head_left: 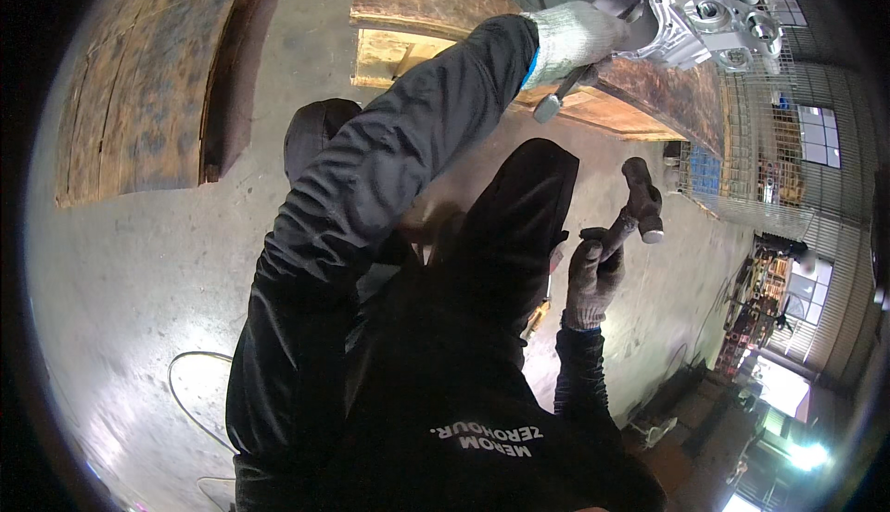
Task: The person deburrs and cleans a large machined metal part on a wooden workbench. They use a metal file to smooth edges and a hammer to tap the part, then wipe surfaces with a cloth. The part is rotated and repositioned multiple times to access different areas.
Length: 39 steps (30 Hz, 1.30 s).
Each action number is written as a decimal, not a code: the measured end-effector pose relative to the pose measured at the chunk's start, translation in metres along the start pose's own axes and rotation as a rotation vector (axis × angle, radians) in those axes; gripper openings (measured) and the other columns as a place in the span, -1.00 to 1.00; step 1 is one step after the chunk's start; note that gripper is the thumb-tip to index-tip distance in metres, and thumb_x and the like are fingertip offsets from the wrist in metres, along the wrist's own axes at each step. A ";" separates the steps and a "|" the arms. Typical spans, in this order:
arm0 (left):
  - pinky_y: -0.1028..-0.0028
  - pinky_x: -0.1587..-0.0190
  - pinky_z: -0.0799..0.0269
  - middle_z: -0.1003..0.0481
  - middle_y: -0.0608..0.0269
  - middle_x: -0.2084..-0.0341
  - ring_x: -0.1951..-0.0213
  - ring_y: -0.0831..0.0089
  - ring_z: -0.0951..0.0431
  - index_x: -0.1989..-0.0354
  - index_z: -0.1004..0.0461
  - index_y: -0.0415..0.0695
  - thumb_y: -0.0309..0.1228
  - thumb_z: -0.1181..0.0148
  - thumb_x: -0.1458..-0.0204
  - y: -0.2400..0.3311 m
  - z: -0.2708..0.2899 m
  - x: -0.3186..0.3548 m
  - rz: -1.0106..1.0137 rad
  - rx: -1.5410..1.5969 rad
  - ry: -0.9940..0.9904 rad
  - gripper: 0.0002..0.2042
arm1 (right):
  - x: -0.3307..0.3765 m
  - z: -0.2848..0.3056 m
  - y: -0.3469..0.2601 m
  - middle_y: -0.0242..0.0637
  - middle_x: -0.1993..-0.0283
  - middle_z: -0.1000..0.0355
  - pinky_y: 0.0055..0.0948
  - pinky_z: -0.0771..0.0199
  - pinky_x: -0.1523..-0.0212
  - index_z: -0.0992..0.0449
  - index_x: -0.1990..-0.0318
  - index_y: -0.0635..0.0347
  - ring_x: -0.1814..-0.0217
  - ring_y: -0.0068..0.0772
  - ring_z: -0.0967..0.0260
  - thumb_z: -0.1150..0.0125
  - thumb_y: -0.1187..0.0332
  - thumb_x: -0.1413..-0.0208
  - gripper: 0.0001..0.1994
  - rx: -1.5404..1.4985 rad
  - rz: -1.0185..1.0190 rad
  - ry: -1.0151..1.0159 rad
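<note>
My left hand (579, 41), in a whitish knit glove, reaches up to a large silvery metal casting (681, 35) with bores and bolt holes. Closed in it is a chisel-like metal bar (549, 107); one flattened, rounded end sticks out below the glove, and the other end is hidden. Lower on the right, my right hand (591, 288), in a grey glove, is wrapped round the handle of a dark hammer (642, 202). The hammer is held up, its head apart from the casting and the bar.
Under the casting is a wooden crate (422, 2). A second wooden box (153, 76) stands at the left on the grey concrete floor (139, 280). Beyond the crate, at the right, is a wire mesh cage (751, 151). A thin cable (176, 373) curves over the floor at the lower left.
</note>
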<state>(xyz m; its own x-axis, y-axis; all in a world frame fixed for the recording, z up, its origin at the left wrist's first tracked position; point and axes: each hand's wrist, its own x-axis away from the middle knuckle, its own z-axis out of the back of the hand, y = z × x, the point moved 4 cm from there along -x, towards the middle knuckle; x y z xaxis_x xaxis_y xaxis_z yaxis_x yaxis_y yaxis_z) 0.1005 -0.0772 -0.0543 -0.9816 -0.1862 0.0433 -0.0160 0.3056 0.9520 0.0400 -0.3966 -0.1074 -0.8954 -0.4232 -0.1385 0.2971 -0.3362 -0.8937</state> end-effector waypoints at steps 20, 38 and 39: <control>0.51 0.60 -0.18 -0.37 0.43 0.59 0.66 0.58 -0.25 0.22 -0.46 -0.01 -0.16 -0.03 -0.34 0.008 -0.004 -0.007 0.112 0.027 -0.006 -0.79 | 0.001 -0.055 -0.129 -0.32 0.33 -0.58 -0.31 -0.43 0.57 -0.62 -0.14 -0.22 0.56 -0.30 -0.44 -0.54 0.15 0.15 -0.43 0.486 0.915 -0.279; 0.40 0.62 -0.35 -0.43 0.25 0.63 0.66 0.44 -0.44 0.32 -0.45 -0.20 -0.22 -0.01 -0.34 0.019 -0.001 -0.010 0.009 0.049 -0.051 -0.70 | 0.024 -0.063 -0.123 -0.24 0.27 -0.59 -0.19 -0.46 0.22 -0.62 -0.06 0.06 0.33 -0.18 -0.55 -0.51 0.21 0.10 -0.50 0.587 0.862 -0.454; 0.39 0.64 -0.31 -0.43 0.24 0.63 0.66 0.43 -0.42 0.34 -0.44 -0.21 -0.22 -0.01 -0.34 0.017 -0.002 -0.012 0.011 0.093 -0.060 -0.69 | 0.022 -0.053 -0.105 -0.17 0.23 -0.60 -0.22 -0.48 0.21 -0.59 -0.13 0.13 0.31 -0.16 -0.56 -0.46 0.28 0.06 -0.49 0.568 0.865 -0.446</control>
<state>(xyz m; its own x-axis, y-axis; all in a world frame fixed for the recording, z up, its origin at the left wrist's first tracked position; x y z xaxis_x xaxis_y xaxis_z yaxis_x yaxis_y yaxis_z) 0.1123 -0.0716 -0.0384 -0.9914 -0.1270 0.0332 -0.0196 0.3933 0.9192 -0.0285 -0.3264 -0.0393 -0.1498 -0.9245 -0.3504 0.9704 -0.0696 -0.2313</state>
